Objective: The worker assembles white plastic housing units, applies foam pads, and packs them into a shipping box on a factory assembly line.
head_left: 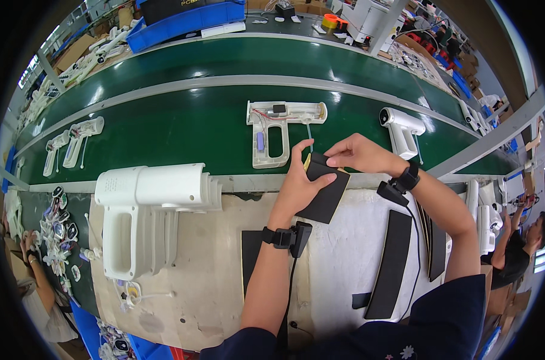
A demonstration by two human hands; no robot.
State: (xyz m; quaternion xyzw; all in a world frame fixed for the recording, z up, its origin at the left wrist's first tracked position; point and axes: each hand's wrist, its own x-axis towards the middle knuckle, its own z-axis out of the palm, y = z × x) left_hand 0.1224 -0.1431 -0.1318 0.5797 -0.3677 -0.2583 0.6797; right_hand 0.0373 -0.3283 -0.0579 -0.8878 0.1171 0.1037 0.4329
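Observation:
My left hand (300, 186) grips a black foam pad (325, 198) with yellowish backing along its edges, thumb across its face. At the pad's top edge my right hand (357, 155) pinches a corner between thumb and fingertips; whether a separate piece is between them I cannot make out. Just beyond my hands, an open white gun-shaped housing (271, 157) lies on the green belt, showing red wires, a black block and a purple cylinder. More black foam lies on the worktop: a long strip (390, 264), a small piece (360, 300) and a sheet (249, 255) partly under my left forearm.
Stacked white housing shells (119, 192) stand on the worktop (206, 300) at left. Small parts (59, 231) lie in a heap farther left. The green belt (182, 126) carries another white gun-shaped unit (401, 129) at right. Co-workers sit at both sides.

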